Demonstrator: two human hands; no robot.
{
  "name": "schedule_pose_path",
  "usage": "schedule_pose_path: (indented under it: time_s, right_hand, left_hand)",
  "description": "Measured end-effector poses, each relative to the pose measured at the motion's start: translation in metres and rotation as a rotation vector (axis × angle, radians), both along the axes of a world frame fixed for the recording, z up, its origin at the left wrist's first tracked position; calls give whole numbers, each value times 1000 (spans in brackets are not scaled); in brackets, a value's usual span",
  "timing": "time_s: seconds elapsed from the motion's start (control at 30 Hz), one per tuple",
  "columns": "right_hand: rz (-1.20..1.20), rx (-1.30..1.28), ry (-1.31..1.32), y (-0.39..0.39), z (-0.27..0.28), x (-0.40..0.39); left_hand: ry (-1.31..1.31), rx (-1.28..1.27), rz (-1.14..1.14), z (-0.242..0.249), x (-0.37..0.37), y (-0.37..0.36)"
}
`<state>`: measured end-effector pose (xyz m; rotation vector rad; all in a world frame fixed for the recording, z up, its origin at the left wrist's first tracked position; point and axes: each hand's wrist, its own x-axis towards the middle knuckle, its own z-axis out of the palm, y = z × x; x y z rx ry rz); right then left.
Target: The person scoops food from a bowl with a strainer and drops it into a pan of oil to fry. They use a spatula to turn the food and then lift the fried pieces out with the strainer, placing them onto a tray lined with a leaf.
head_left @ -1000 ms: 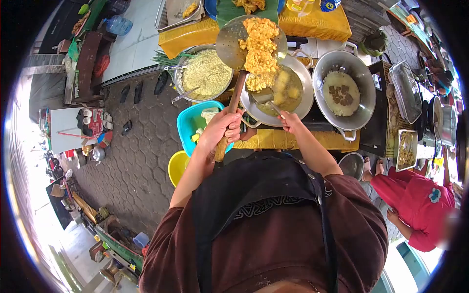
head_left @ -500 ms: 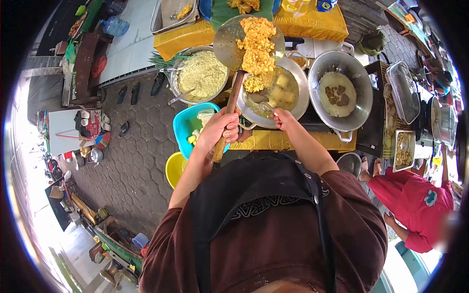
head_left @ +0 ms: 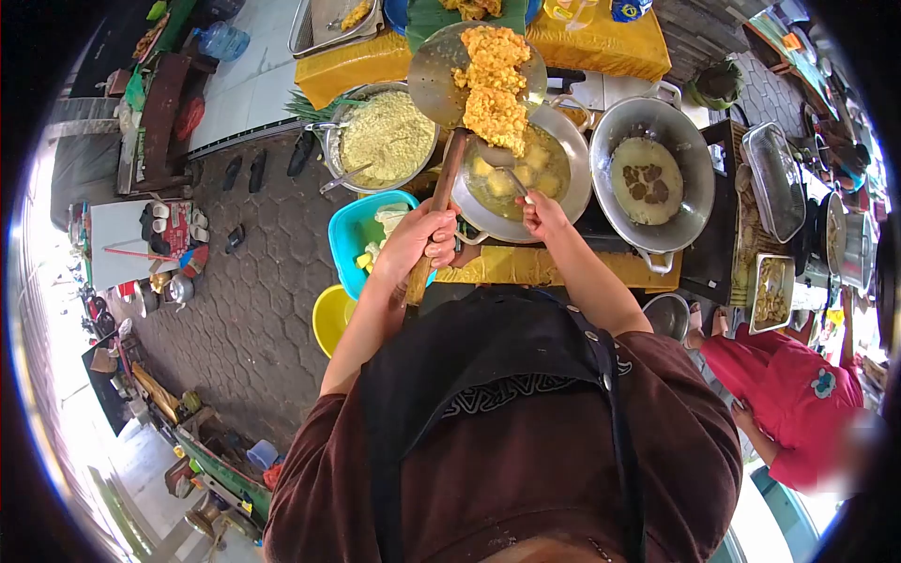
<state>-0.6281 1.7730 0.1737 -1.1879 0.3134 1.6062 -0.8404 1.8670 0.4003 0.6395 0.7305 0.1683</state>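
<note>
My left grip (head_left: 419,242) clasps a likely nose-heavy, round metal skimmer (head_left: 434,86), safest by its brown wooden handle (head_left: 448,174); right grip (head_left: 544,216), a silvery spoon (head_left: 514,179).

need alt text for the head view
A person's left hand holds a skimmer of golden fritters near a wok of yellow pieces in oil; the right hand holds a metal utensil over it. Another wok stands to the right.

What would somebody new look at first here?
Probably the crispy orange fritters piled on the big skimmer, top middle, held out in the left hand. Next, perhaps, the bright turquoise tub, mostly left of that hand. Then the person in pink, far over on the right.
</note>
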Motion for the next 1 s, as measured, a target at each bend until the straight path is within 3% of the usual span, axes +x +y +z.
schedule_pose_path:
  time_s: [0.23, 0.57, 0.67, 0.7, 0.77, 0.8, 0.87, 0.93, 1.0]
  right_hand:
    - [-71, -23, 130, 12, 25, 40]
    - [9, -65, -146, -19, 54, 95]
    - [390, -329, -765, -26, 67, 100]
    - [397, -330, -765, -28, 71, 98]
    - [740, -434, -1233, -35, 81, 89]
    - [744, -432, -1233, -40, 81, 82]
    - [409, -246, -643, -51, 75, 65]
    - [367, -63, -202, -54, 47, 53]
    - [323, -98, -83, -52, 26, 30]
  left_hand:
    - [-33, -24, 15, -6, -4, -5]
    - [-45, -73, 62, -15, -14, -13]
    - [-43, -47, 56, -18, -16, -13]
    - [-43, -51, 62, -20, -16, -12]
    - [-73, -70, 51, -25, -17, -12]
    - [-73, -70, 55, -26, -17, -11]
    - [-52, -57, 47, -27, -18, -11]
    - [-49, -72, 53, -28, -18, -11]
    - [-37, -82, 64, -25, -19, -13]
